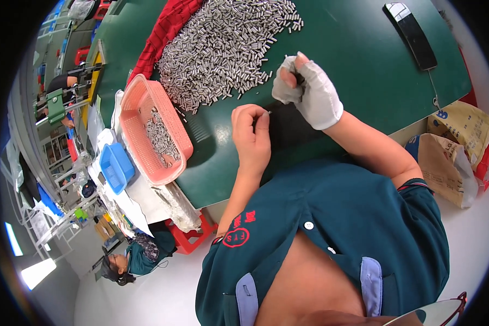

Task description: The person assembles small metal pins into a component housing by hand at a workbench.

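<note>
A large heap of short silver metal pins (217, 51) is spread over the green table (358, 60). Just in front of the heap, my bare left hand (251, 136) is closed, thumb and forefinger pinched together. A tiny speck shows at its thumb tip, too small to name. To the right, my right hand (309, 92) wears a white glove that leaves some fingertips bare. Its fingers are curled in, and whatever they may hold is hidden. Between and below the hands lies a dark patch (290, 127), perhaps a mat.
Left of the heap stands a pink basket (171, 122) with more pins inside, beside a blue tray (117, 167). Red cloth (160, 41) borders the heap. A black bar-shaped device (413, 38) lies far right; paper sacks (445, 157) stand below. Another person (136, 258) is at lower left.
</note>
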`<action>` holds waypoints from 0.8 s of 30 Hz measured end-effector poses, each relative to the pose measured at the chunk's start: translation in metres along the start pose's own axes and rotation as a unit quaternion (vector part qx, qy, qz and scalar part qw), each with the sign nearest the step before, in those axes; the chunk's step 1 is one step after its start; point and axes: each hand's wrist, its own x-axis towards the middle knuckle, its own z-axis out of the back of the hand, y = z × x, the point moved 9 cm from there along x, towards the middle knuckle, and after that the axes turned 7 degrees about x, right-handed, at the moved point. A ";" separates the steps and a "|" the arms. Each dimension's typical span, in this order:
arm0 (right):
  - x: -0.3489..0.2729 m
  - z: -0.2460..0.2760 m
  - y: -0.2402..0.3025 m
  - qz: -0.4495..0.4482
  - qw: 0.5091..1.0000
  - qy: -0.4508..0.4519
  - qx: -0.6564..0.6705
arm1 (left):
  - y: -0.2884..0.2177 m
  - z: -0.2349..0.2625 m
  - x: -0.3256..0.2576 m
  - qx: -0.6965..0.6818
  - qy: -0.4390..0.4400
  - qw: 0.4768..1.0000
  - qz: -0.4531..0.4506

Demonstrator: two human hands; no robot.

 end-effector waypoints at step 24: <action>-0.023 -0.040 -0.020 -0.124 0.944 0.122 -0.281 | -0.042 0.048 0.013 -0.100 -0.043 0.992 -0.056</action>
